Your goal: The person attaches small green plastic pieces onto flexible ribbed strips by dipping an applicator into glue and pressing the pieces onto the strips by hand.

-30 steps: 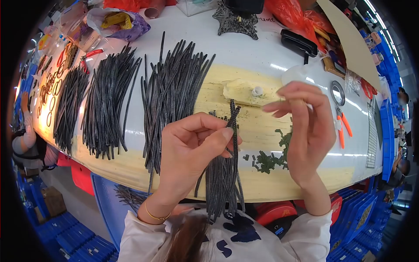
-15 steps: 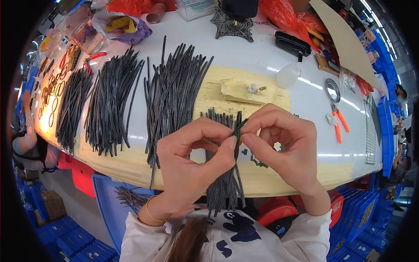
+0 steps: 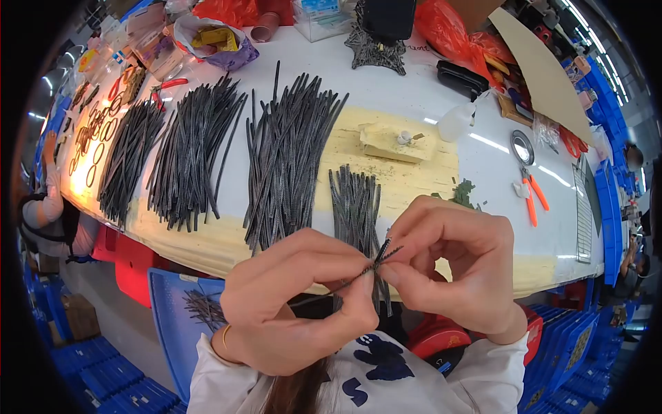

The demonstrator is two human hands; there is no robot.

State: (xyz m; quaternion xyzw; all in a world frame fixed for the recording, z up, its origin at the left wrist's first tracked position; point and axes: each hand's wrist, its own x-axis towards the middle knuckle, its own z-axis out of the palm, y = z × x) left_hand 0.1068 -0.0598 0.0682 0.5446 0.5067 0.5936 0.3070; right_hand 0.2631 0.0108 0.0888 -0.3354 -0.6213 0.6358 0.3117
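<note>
Between my hands is a thin black ridged strip [image 3: 380, 260], its upper end split or crossed into two short tips. My left hand [image 3: 300, 297] is closed, with thumb and forefinger pinching the strip below the tips. My right hand [image 3: 458, 269] is closed too, its thumb and forefinger pinched at the tips. Just behind the hands lies a small bundle of similar black strips [image 3: 355, 203], partly hidden by my fingers. A larger pile of strips [image 3: 289, 159] lies to its left. Dark green scraps [image 3: 463, 194] are scattered beyond my right hand.
Two more strip piles [image 3: 196, 152] [image 3: 131, 162] lie further left. A yellow block [image 3: 396, 143] sits on the yellow sheet. Orange-handled pliers [image 3: 531, 190] and a white bottle [image 3: 455, 123] are at right. A blue crate [image 3: 169, 310] stands below the table edge. Another person's arm [image 3: 49, 186] shows far left.
Both hands have come down toward my body, away from the small bundle, uncovering it and the green scraps. The strip now tilts more sideways between them.
</note>
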